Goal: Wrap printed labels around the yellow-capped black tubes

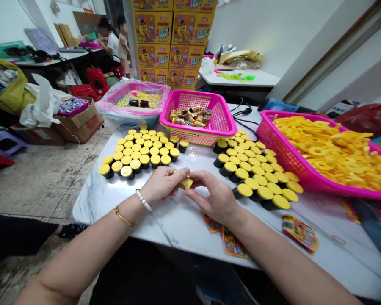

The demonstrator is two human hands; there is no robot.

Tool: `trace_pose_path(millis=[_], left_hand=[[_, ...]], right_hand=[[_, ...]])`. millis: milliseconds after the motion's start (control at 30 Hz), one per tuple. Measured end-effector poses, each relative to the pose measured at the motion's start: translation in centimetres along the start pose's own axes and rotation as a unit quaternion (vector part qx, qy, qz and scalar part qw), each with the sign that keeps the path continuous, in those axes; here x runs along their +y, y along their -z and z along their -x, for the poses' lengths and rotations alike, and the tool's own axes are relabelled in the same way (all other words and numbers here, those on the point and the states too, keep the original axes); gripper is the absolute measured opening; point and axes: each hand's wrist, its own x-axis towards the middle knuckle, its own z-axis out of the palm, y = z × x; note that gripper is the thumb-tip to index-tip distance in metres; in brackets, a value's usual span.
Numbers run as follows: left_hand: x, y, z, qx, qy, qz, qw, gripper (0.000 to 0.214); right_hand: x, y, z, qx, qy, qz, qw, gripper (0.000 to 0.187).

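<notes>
Yellow printed piece (pixel 186 183) was pinched by the left hand (pixel 164 183) and right hand (pixel 215 196) together. Near them, yellow-topped black cups (pixel 135 164) crowded the desk (pixel 174 218).

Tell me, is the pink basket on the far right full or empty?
Full: the basket is heaped with yellow plastic pieces, piled up to about its rim.

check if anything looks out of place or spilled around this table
Two black cylinders lie sideways on the colourful beads, unlike the upright yellow-topped containers. Loose cards sit askew near the edge of the table. No clear spill shows.
</notes>
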Motion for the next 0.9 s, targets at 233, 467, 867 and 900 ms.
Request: trace_pose_path(millis=[233, 467, 867, 900], left_hand=[[-0.1, -0.3, 0.1, -0.037, 0.012, 0.092, 0.995, 0.062], [-0.7, -0.4, -0.3, -0.066, -0.025, 0.167, 0.983, 0.048], [-1.1, -0.1, -0.7, -0.118, -0.107, 0.262, 0.952, 0.054], [-1.1, -0.1, -0.7, -0.119, -0.120, 0.266, 0.949, 0.054]], right_hand=[[0.6, 0.9, -0.9, -0.008, -0.050, -0.165, 0.985, 0.012], [0.3, 1.3, -0.7, 0.045, -0.039, -0.113, 0.992, 0.012], [-0.4, 1.6, -1.3, 0.106, -0.153, -0.126, 0.974, 0.012], [-0.2, 1.8, -1.4, 0.117, -0.190, -0.141, 0.965, 0.014]])
